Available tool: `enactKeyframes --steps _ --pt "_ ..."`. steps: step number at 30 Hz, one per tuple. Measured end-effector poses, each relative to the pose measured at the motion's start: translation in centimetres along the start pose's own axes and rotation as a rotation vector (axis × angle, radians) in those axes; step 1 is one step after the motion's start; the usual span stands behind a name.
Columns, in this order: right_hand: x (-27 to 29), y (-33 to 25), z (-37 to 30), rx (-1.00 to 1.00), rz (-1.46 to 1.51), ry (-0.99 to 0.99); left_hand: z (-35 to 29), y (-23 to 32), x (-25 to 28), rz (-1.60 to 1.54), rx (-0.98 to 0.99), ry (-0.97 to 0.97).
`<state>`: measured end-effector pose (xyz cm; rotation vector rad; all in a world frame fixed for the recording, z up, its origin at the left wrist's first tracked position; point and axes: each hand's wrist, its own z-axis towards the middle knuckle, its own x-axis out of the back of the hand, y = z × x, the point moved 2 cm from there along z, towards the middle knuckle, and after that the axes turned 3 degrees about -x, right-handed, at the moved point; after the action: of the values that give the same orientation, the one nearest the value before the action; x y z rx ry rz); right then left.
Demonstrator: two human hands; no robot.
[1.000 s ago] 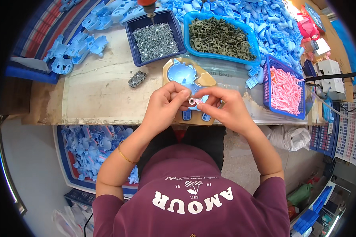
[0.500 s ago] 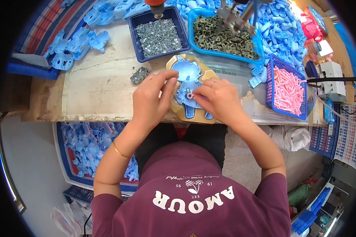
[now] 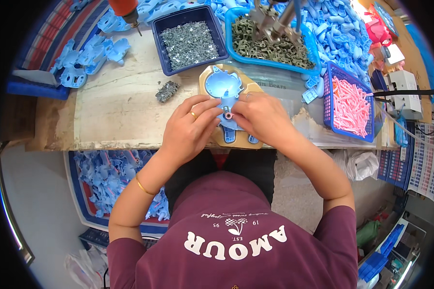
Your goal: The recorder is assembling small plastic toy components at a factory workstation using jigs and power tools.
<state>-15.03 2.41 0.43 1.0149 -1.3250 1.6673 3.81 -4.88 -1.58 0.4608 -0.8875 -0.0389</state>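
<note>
A light blue plastic shell (image 3: 223, 85), shaped like a bear, lies hollow side up in a tan holding block (image 3: 253, 88) at the front of the bench. Near the middle of its body sits a small pink ring-ended piece (image 3: 228, 116). My right hand (image 3: 264, 118) pinches at this piece from the right, thumb and forefinger closed. From the left, my left hand (image 3: 190, 128) reaches over the shell's edge with its fingers curled together and the tips beside the pink ring. Whatever is between the left fingertips is hidden.
Beyond the block stand a dark blue tray (image 3: 170, 72) of screws and a bright blue tray (image 3: 275, 64) of dark metal clips. A purple basket (image 3: 328, 103) holds pink sticks. An orange power screwdriver (image 3: 125, 9) hangs at upper left. Loose screws (image 3: 167, 91) lie left of the block.
My left hand has come in closer to the pink piece, its fingers now curled together. My right hand stays at the piece. In the view, the hanging screwdriver has swung left.
</note>
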Motion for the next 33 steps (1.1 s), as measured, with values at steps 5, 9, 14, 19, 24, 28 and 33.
enactKeyframes --steps 5,9,14,19,24,28,33 --pt "0.3 0.5 0.7 0.04 -0.005 -0.079 0.1 0.5 -0.6 0.037 -0.123 -0.135" --pt "0.2 0.8 0.0 0.049 0.033 -0.058 -0.1 0.7 -1.2 0.039 -0.09 -0.162" --pt "-0.2 0.4 -0.3 0.035 -0.003 -0.024 -0.2 1.5 -1.5 0.06 -0.03 -0.149" --pt "-0.5 1.0 0.1 0.113 -0.056 -0.059 -0.2 1.6 -1.6 0.078 -0.027 -0.135" --pt "0.4 0.9 -2.6 -0.021 0.001 0.135 -0.3 1.7 -1.6 0.038 -0.012 -0.145" --pt "1.1 1.8 -4.0 -0.191 0.086 0.164 -0.1 1.7 -1.7 0.044 -0.016 -0.143" --pt "0.8 1.5 -4.2 -0.198 0.062 0.231 -0.1 1.7 -2.0 0.069 -0.002 -0.159"
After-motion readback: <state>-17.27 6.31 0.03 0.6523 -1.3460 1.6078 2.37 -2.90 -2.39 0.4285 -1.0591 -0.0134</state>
